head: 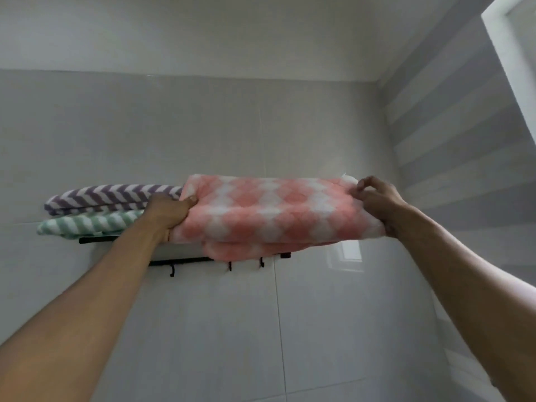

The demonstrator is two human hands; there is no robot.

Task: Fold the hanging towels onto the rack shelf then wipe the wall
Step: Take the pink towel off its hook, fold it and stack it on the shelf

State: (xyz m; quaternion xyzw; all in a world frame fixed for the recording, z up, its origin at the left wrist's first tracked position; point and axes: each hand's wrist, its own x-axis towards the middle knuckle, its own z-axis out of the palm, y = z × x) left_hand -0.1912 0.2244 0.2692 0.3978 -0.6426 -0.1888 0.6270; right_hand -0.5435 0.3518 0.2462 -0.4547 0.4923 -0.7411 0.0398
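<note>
At the far left you have a folded purple chevron towel (110, 195) lying on top of a folded green chevron towel (90, 224), both stacked on the black rack shelf (95, 239) fixed to the tiled wall (203, 126). Your left hand (166, 214) comes next, its grip curled tight round the left end of the folded pink checked towel (275, 211), thumb on top and fingers tucked beneath, right beside the two striped towels and partly covering the green one's end. The pink towel spans the middle, held level at shelf height over the right part of the rack; its lower fold sags over the front bar and hides the shelf there, so you cannot tell whether it rests on the shelf or only hangs in your hands. Below it a black rail with small hooks (230, 266) shows against the wall. Your right hand (377, 204) holds the towel's right end, fingers curled into the cloth, a white corner poking up just above them. Further right the side wall (464, 140) carries pale grey bands, and a bright opening (519, 53) shows at the top corner. No writing or labels can be read anywhere.
</note>
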